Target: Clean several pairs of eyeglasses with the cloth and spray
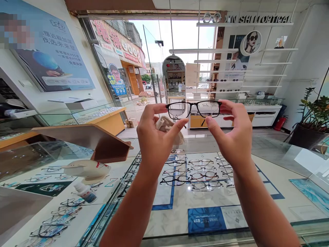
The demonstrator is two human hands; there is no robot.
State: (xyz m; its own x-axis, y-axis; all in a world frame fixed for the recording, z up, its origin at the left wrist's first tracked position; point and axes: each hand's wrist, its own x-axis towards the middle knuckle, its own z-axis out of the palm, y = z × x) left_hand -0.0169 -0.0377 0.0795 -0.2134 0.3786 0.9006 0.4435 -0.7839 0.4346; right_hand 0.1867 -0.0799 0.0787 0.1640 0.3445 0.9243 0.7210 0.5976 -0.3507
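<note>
A pair of black-framed glasses (194, 109) is held up in front of me above the glass display case, lenses facing forward. My left hand (158, 137) grips its left end between thumb and fingers, and a beige cloth (166, 123) is tucked in that same hand. The right end of the frame is pinched by my right hand (232, 128), its thumb below the rim. Rows of glasses (203, 175) lie in the case below.
On the glass at left stand a white spray bottle (85, 192) and a cream-coloured object (88, 171), near a brown wooden stand (102, 137). A blue and white card (214, 219) lies near the front. Behind are shelves, a mirror (175, 79) and a potted plant (312, 120).
</note>
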